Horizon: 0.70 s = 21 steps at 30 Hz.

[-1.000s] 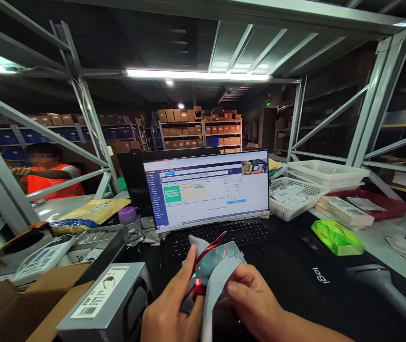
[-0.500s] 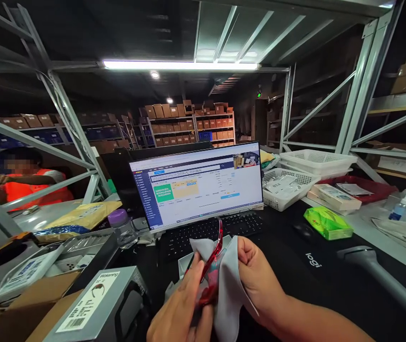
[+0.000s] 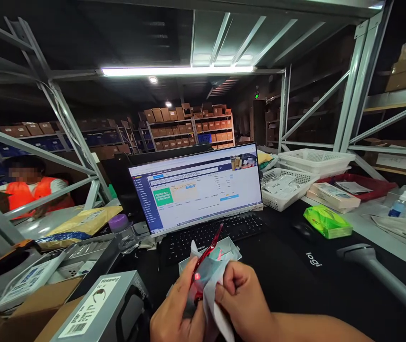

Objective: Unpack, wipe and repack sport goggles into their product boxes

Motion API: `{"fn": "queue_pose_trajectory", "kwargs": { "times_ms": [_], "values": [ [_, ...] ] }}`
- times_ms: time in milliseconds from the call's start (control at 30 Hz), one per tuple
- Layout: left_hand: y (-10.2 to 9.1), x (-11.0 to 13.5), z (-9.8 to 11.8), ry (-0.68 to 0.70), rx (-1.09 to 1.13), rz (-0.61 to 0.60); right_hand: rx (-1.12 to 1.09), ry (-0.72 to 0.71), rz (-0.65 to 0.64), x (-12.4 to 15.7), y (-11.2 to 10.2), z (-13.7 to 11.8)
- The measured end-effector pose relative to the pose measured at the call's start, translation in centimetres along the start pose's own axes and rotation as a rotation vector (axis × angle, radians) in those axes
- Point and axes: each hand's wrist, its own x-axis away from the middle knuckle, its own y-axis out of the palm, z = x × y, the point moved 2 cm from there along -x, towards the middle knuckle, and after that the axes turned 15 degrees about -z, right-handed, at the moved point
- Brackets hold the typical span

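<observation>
My left hand (image 3: 176,311) grips a pair of red-framed glasses (image 3: 203,268) with dark lenses, its thumb on the frame. My right hand (image 3: 243,301) pinches a grey cloth (image 3: 215,304) folded over the lens, fingers closed on it. One red temple arm sticks up toward the keyboard (image 3: 213,233). Behind the hands lies an open light-grey case (image 3: 229,249) on the black desk mat (image 3: 309,266). The monitor (image 3: 195,187) shows a form page.
A grey product box (image 3: 99,308) and cardboard (image 3: 14,313) sit at lower left. Nearby are a purple-capped bottle (image 3: 121,232), white baskets (image 3: 295,183), a green packet (image 3: 327,222), a mouse (image 3: 303,230) and a scanner handle (image 3: 381,275). A person in an orange vest (image 3: 28,190) works far left.
My right hand has gathered the grey cloth tighter round the lens and come closer to my left hand. The glasses sit a little lower. The far person has lowered an arm.
</observation>
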Motion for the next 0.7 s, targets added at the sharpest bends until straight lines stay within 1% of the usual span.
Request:
{"fn": "queue_pose_trajectory", "kwargs": {
  "times_ms": [67,133,167,233,300,367,400,433,467,500,533,600,667,700],
  "values": [
    [0.1,0.0,0.4,0.012,-0.006,0.048,-0.208,0.033,-0.031,-0.7,-0.5,-1.4],
    [0.2,-0.1,0.8,0.054,-0.028,0.071,-0.389,0.100,-0.031,-1.4,-1.1,-2.5],
    [0.4,-0.1,1.0,0.075,-0.038,0.068,-0.438,0.137,-0.021,-1.6,-1.3,-2.8],
    [0.6,-0.2,1.1,0.098,-0.036,0.068,-0.454,0.176,0.004,-1.7,-1.5,-2.6],
    [0.6,-0.2,1.0,0.081,-0.011,0.088,-0.368,0.133,0.065,-1.3,-1.2,-1.4],
    [0.6,-0.2,0.7,0.063,0.008,0.084,-0.152,0.028,0.129,-0.5,-0.7,0.0],
    [0.6,-0.1,0.5,0.058,0.010,0.077,-0.022,-0.034,0.141,-0.1,-0.4,0.5],
    [0.5,-0.1,0.3,0.045,0.010,0.071,0.088,-0.083,0.135,0.2,-0.1,0.8],
    [0.4,0.0,0.1,0.028,0.008,0.064,0.150,-0.107,0.110,0.4,0.2,0.9],
    [0.4,0.0,0.0,0.013,0.003,0.058,0.148,-0.101,0.070,0.4,0.3,0.7],
    [0.3,0.0,-0.1,0.007,-0.005,0.055,0.083,-0.073,0.030,0.2,0.2,0.3],
    [0.2,0.0,-0.1,0.029,-0.025,0.043,-0.147,0.028,-0.009,-0.6,-0.3,-0.9],
    [0.3,-0.1,0.0,0.081,-0.033,0.036,-0.352,0.126,-0.001,-1.4,-1.0,-2.1],
    [0.4,-0.1,0.1,0.093,-0.024,0.039,-0.407,0.167,0.008,-1.7,-1.3,-2.4]
  ]
}}
